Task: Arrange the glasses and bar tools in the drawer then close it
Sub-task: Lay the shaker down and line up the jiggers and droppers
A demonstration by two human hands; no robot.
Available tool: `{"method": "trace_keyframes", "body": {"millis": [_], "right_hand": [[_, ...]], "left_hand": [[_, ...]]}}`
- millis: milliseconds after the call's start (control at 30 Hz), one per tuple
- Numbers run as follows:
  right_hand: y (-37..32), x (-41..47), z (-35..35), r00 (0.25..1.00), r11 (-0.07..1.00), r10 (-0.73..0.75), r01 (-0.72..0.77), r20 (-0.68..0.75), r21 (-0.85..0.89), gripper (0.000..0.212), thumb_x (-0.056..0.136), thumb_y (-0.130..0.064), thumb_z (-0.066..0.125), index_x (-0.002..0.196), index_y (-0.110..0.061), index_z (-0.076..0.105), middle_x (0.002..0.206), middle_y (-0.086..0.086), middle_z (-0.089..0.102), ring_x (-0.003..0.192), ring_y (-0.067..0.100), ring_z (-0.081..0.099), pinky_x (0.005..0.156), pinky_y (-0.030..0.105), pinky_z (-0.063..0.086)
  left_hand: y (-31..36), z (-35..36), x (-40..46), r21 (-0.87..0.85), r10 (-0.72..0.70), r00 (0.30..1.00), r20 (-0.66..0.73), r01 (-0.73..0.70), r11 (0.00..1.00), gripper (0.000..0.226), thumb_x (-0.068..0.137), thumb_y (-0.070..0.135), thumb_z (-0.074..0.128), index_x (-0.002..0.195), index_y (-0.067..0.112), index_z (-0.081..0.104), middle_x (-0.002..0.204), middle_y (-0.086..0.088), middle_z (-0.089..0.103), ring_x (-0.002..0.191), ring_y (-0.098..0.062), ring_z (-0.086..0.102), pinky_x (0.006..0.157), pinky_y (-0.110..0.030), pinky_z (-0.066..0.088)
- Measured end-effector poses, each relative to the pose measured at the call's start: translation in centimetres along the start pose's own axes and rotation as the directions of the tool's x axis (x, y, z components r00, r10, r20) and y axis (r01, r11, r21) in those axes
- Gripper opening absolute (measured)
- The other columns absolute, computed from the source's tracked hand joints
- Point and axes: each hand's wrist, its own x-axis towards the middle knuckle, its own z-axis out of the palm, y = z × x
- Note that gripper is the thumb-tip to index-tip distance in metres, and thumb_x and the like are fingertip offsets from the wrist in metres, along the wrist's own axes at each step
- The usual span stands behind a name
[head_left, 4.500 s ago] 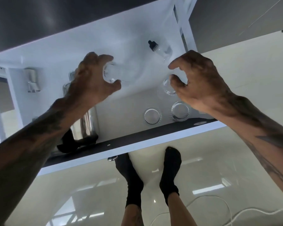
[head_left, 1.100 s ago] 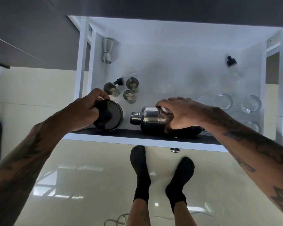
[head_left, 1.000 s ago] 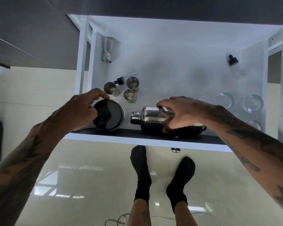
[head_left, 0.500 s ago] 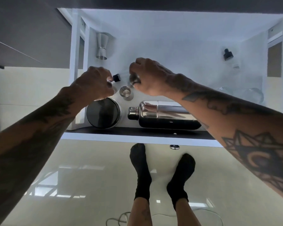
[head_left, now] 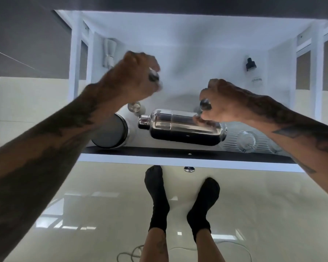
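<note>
The open white drawer (head_left: 189, 163) lies below me. My left hand (head_left: 134, 80) is raised over its left middle, closed on a small steel cup (head_left: 153, 76). My right hand (head_left: 225, 103) hovers over the drawer's right middle, closed on another small steel cup (head_left: 205, 105). A chrome cocktail shaker (head_left: 182, 127) lies on its side along the front wall. A dark round tin (head_left: 110, 133) stands left of it. A third small steel cup (head_left: 134, 106) rests behind the tin. Clear glasses (head_left: 246, 140) sit at the front right, partly hidden by my right forearm.
A steel jigger (head_left: 108, 53) lies at the back left of the drawer. A dropper bottle (head_left: 253, 70) with a black cap lies at the back right. My feet in black socks (head_left: 157, 195) stand on the glossy floor below the drawer front, near a white cable (head_left: 129, 254).
Both hands have lifted from the cluster of small cups at the left, each carrying a cup. My right hand has moved to the right, above the shaker's base.
</note>
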Motion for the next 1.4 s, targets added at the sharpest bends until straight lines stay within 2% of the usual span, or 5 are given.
{"method": "trace_keyframes", "body": {"millis": [467,867,1033,1200,1400], "right_hand": [[-0.7,-1.2,2.5,0.995,0.991,-0.01,0.023,-0.098,0.13,0.043,0.084,-0.031,0.068,0.12,-0.011,0.055,0.112,0.008,0.055,0.083,0.02,0.051,0.068,0.029,0.043],[-1.0,-1.5,2.1,0.985,0.999,0.031,-0.023,-0.169,0.047,0.045,0.086,-0.036,0.063,0.124,-0.014,0.054,0.115,0.01,0.059,0.094,0.029,0.06,0.072,0.031,0.043],[-0.7,-1.0,0.8,0.966,0.992,0.079,-0.052,-0.247,0.114,0.042,0.086,-0.034,0.061,0.124,-0.019,0.056,0.12,0.012,0.058,0.104,0.031,0.059,0.079,0.033,0.041],[0.2,-0.6,1.4,0.992,0.981,0.08,-0.061,-0.098,0.183,0.03,0.083,-0.023,0.063,0.114,-0.02,0.064,0.114,0.009,0.059,0.092,0.027,0.058,0.071,0.029,0.044],[0.2,-0.7,2.4,0.99,0.967,0.109,-0.085,-0.089,0.241,0.021,0.084,-0.014,0.062,0.104,-0.018,0.067,0.088,0.001,0.056,0.077,0.02,0.056,0.052,0.023,0.04]], "left_hand": [[0.7,6.5,1.9,0.092,0.02,0.901,0.433,-0.067,0.993,0.044,0.078,0.034,0.075,0.12,0.025,0.064,0.12,-0.007,0.064,0.097,-0.022,0.062,0.067,-0.029,0.045],[-2.1,3.9,-0.8,0.046,0.01,1.0,0.027,-0.011,0.999,0.051,0.081,0.043,0.064,0.128,0.022,0.059,0.116,-0.006,0.063,0.088,-0.017,0.059,0.069,-0.024,0.043],[-5.9,3.6,-2.3,0.335,-0.162,0.935,0.316,0.049,0.941,0.049,0.08,0.04,0.067,0.123,0.018,0.058,0.116,-0.007,0.058,0.099,-0.023,0.057,0.078,-0.027,0.041],[-6.0,5.1,-2.0,0.08,-0.066,0.982,0.175,0.052,0.995,0.033,0.08,0.022,0.071,0.109,0.007,0.066,0.099,-0.014,0.073,0.086,-0.029,0.069,0.08,-0.037,0.057],[-2.5,6.8,0.1,0.178,-0.049,0.916,0.399,-0.025,0.984,0.029,0.085,0.015,0.063,0.113,0.011,0.065,0.099,-0.005,0.071,0.076,-0.018,0.064,0.049,-0.018,0.037]]}}
